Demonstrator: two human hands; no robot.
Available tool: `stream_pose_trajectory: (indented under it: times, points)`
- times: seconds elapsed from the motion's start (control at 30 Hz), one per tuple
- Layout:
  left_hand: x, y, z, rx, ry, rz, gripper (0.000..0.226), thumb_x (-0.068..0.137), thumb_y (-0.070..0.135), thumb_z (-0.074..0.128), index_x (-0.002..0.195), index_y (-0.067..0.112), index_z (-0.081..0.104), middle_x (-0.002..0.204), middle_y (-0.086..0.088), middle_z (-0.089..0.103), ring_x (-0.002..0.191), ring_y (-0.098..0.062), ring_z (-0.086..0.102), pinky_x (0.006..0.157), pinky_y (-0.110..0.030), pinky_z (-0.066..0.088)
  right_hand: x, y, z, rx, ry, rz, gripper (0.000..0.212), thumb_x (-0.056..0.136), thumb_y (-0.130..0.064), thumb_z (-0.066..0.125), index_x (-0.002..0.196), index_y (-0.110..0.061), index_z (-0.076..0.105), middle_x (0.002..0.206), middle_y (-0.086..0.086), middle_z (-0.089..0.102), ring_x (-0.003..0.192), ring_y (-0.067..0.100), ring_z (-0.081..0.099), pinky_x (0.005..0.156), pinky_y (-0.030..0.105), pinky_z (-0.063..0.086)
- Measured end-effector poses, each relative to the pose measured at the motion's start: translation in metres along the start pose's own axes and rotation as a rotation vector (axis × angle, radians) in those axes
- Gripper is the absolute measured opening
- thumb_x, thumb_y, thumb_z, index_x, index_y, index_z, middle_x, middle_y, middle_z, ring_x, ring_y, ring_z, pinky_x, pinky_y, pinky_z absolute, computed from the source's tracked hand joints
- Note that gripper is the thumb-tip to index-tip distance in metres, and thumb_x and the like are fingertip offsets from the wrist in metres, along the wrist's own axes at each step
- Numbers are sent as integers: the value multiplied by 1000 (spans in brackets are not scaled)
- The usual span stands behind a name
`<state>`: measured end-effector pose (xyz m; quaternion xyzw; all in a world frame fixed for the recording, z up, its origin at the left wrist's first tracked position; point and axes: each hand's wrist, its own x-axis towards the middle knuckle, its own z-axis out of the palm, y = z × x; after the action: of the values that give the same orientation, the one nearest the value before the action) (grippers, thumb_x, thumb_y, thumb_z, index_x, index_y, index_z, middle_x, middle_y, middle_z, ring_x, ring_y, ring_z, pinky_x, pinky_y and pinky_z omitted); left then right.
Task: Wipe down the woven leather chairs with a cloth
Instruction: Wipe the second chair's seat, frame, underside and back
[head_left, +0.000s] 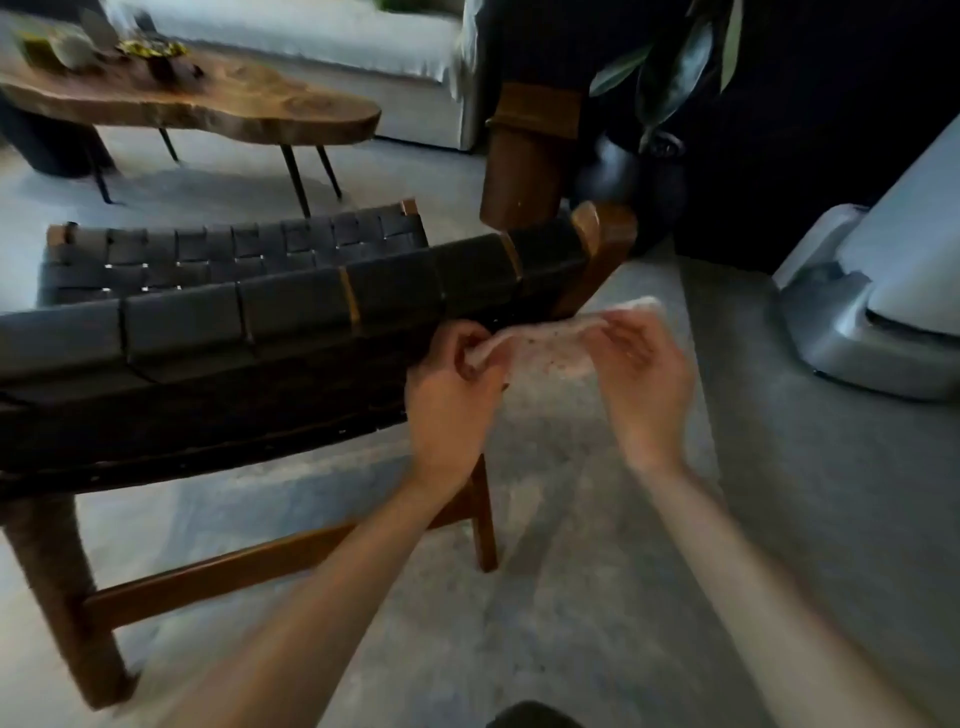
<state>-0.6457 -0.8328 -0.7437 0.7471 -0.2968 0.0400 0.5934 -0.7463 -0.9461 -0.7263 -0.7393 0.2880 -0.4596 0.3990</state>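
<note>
Pale cloth (545, 345) stretched between our left hand (452, 384) and right hand (641, 369), each pinching an end, just beside the woven chair (291, 306); we judge so light a pinch could slip once dragged across straps.

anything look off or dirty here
Only the cloth, stretched between the left hand and right hand: it carries small dark specks, dirt or print, I cannot tell. The woven chair looks intact.
</note>
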Motion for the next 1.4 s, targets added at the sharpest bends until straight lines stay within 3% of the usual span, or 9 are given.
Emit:
stream_pose_trajectory:
  times: [0.13, 0.33, 0.43, 0.57, 0.73, 0.93, 1.1, 1.23, 1.4]
  points:
    - [7, -18, 24, -97, 202, 235, 15, 85, 22, 72, 97, 13, 66, 77, 28, 53, 72, 13, 57, 64, -4, 42, 4, 6, 24, 252, 200, -98, 22, 90, -7, 65, 111, -8, 64, 103, -2, 69, 98, 4, 66, 84, 16, 51]
    - [14, -11, 37, -414, 340, 306, 12, 85, 19, 74, 91, 15, 64, 77, 16, 63, 71, 2, 63, 65, -13, 48, 8, 5, 34, 474, 132, -339, 37, 95, -1, 54, 132, -3, 48, 121, 3, 62, 114, 8, 61, 92, 20, 49]
    - [22, -7, 42, -529, 355, 285, 10, 84, 21, 74, 89, 15, 68, 77, 6, 69, 73, -4, 67, 68, -26, 55, 16, 12, 38, 465, 64, -392, 44, 96, -1, 51, 138, 2, 41, 122, 1, 60, 115, 5, 59, 95, 21, 48]
    - [35, -8, 47, -543, 332, 286, 7, 84, 24, 75, 87, 17, 73, 79, 4, 73, 76, -10, 70, 74, -41, 59, 20, 18, 46, 376, 37, -447, 46, 100, -8, 48, 143, 3, 37, 114, -21, 60, 112, -1, 59, 93, 21, 48]
    - [37, -19, 54, -537, 344, 350, 11, 86, 18, 73, 88, 8, 75, 74, 3, 71, 70, -9, 68, 67, -28, 54, 17, 27, 62, 316, 135, -421, 43, 101, -16, 46, 141, -1, 43, 84, -30, 62, 74, 1, 60, 71, 24, 51]
    - [27, -61, 59, -439, 303, 352, 10, 85, 25, 73, 88, 17, 77, 70, 8, 70, 63, -9, 67, 59, -25, 53, -10, 56, 80, 324, 61, -306, 43, 101, -23, 49, 142, -9, 45, 87, 15, 60, 80, 38, 58, 69, 51, 50]
    - [17, -102, 61, -240, 201, 175, 8, 87, 30, 71, 87, 26, 77, 68, 18, 68, 64, 0, 66, 60, -19, 51, -30, 96, 93, 221, -101, -138, 44, 98, -32, 53, 141, -25, 46, 101, 9, 69, 96, 34, 65, 82, 58, 51]
    - [14, -98, 51, -290, 140, 138, 14, 89, 28, 69, 99, 23, 77, 79, 19, 71, 72, 5, 66, 65, -13, 50, -30, 90, 86, 276, -139, -90, 36, 99, -15, 52, 134, -18, 53, 108, -8, 70, 104, 10, 66, 91, 34, 54]
    - [19, -68, 20, -420, 167, 327, 13, 92, 16, 65, 102, 23, 71, 82, 20, 68, 77, 5, 66, 68, -9, 47, -26, 56, 76, 284, 64, -241, 53, 97, -4, 50, 148, -12, 35, 111, -31, 61, 110, -7, 58, 91, 15, 47]
